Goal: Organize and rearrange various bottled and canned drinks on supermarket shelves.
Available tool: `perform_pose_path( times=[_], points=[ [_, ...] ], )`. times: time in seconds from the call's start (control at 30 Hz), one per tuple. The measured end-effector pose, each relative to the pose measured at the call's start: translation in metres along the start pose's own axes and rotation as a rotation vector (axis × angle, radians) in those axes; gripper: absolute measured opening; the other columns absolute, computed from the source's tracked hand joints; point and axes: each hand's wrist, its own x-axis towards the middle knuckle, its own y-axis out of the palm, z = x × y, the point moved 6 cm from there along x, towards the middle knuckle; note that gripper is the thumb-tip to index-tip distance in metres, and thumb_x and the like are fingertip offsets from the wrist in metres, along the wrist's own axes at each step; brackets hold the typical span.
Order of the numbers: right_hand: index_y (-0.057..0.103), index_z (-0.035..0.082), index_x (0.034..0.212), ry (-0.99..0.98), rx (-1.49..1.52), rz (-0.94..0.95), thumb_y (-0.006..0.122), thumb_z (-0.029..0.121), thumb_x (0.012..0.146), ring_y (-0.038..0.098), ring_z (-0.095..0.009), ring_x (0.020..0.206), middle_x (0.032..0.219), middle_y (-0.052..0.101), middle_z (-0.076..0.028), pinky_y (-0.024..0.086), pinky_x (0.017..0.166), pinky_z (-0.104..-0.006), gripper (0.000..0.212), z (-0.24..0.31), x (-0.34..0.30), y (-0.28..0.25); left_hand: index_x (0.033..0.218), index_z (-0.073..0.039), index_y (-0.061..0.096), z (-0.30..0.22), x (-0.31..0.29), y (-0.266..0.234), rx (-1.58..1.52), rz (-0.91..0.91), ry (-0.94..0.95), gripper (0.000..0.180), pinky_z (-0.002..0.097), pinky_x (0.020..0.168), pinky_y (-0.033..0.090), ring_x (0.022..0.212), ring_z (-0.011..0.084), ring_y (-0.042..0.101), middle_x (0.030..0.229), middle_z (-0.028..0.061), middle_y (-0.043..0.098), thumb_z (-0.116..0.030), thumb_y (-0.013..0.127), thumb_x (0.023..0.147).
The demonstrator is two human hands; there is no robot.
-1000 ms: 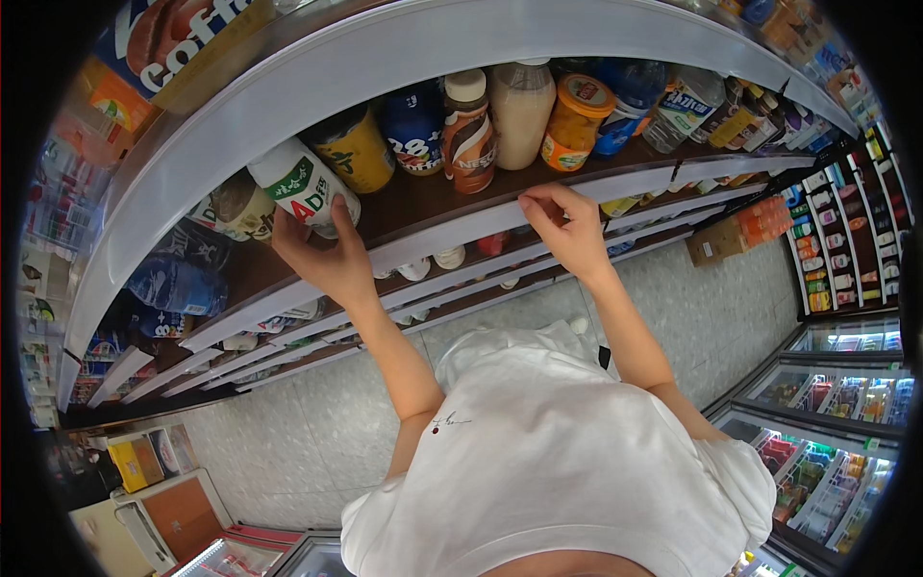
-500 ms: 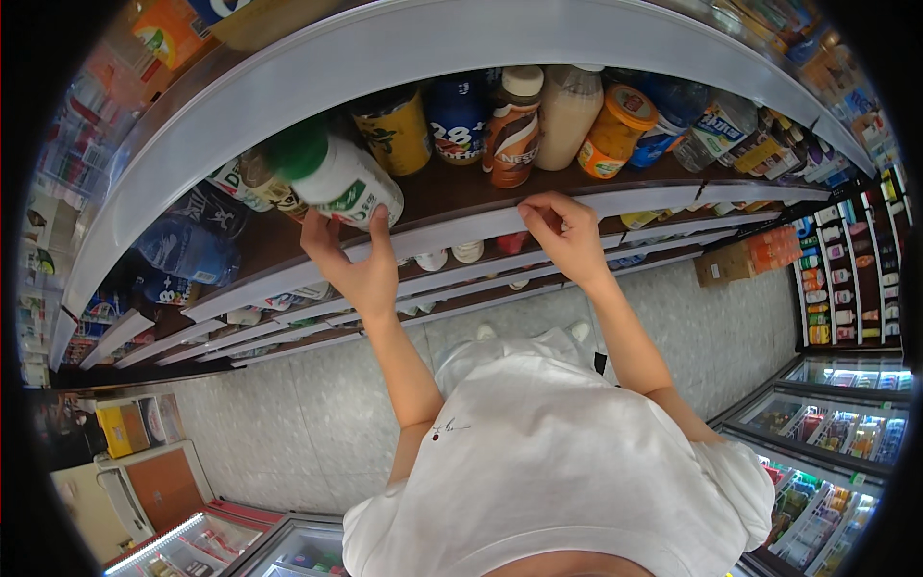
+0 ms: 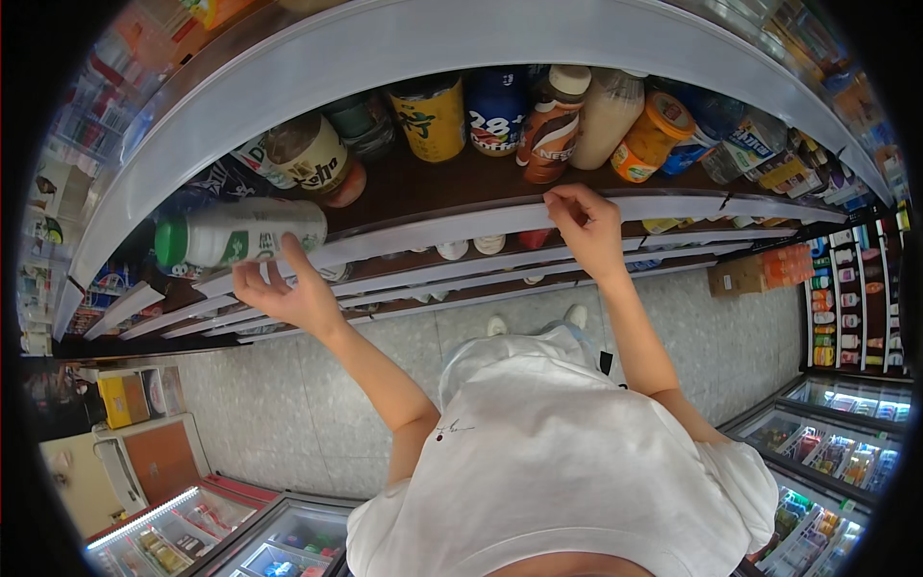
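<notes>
A white bottle with a green cap (image 3: 207, 234) lies nearly level at the front of the shelf, its cap toward the left. My left hand (image 3: 293, 293) grips it from the near side, thumb up against the label and the other fingers curled below. My right hand (image 3: 588, 231) rests at the shelf's front edge (image 3: 461, 223), fingers curled in with no object visible in them. Behind it stand a brown bottle with a pale cap (image 3: 553, 130) and a beige drink bottle (image 3: 608, 120).
Along the same shelf are a clear bottle with a cream label (image 3: 312, 159), a yellow container (image 3: 430, 123), a blue bottle (image 3: 495, 115) and an orange jar (image 3: 654, 139). A higher shelf's grey edge (image 3: 481, 43) overhangs them. Glass-topped coolers (image 3: 173, 539) stand behind me, and cartons (image 3: 738, 279) at right.
My left hand has moved left with the white bottle, which has tipped from leaning to nearly level. More of the cream-labelled bottle shows now. The right hand stays at the shelf edge.
</notes>
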Motion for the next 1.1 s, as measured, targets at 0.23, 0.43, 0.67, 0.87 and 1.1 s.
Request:
perform_pose_path(
  times=[0.23,0.43,0.67,0.87,1.1],
  points=[
    [0.065,0.002,0.091,0.008,0.013,-0.024,0.065,0.010,0.087,0.050,-0.002,0.051,0.063,0.061,-0.001,0.037,0.046,-0.0191,0.010,-0.012,0.002,0.002,0.126,0.004,0.044,0.002,0.039,0.013,0.231,0.108,0.162,0.057,0.0424,0.098,0.042,0.113,0.0256,0.052,0.123,0.0178,0.050,-0.015,0.073,0.081],
    [0.064,0.001,0.091,0.001,0.028,-0.049,0.064,0.011,0.087,0.050,-0.002,0.050,0.062,0.061,0.000,0.037,0.044,-0.0188,0.010,-0.014,0.003,0.002,0.129,0.004,0.043,0.013,0.041,0.032,0.104,0.168,0.135,0.059,0.0444,0.098,0.041,0.116,0.0296,0.050,0.123,0.0200,0.050,-0.019,0.072,0.083],
    [0.065,0.003,0.086,0.044,0.014,-0.079,0.067,0.009,0.083,0.046,-0.002,0.049,0.059,0.057,0.001,0.034,0.046,-0.0206,0.008,-0.013,0.002,0.000,0.139,-0.001,0.029,-0.017,0.011,0.052,0.324,0.106,0.668,0.101,0.0552,0.104,0.028,0.133,0.0422,0.025,0.140,0.0280,0.027,-0.049,0.081,0.068],
    [0.065,0.003,0.087,0.038,0.057,-0.039,0.067,0.009,0.083,0.046,-0.002,0.048,0.061,0.059,0.001,0.034,0.046,-0.0202,0.008,-0.017,0.004,0.000,0.142,-0.005,0.027,-0.001,0.010,0.061,0.532,0.093,0.605,0.110,0.0571,0.104,0.027,0.136,0.0444,0.017,0.144,0.0280,0.015,-0.053,0.084,0.060],
    [0.065,0.003,0.088,0.054,0.064,-0.006,0.066,0.009,0.084,0.048,-0.001,0.049,0.063,0.061,0.001,0.035,0.046,-0.0198,0.008,-0.014,0.003,0.000,0.130,-0.004,0.043,0.001,0.011,0.040,0.487,0.038,0.658,0.073,0.0535,0.103,0.031,0.130,0.0397,0.033,0.139,0.0211,0.035,-0.033,0.079,0.074]
  ],
)
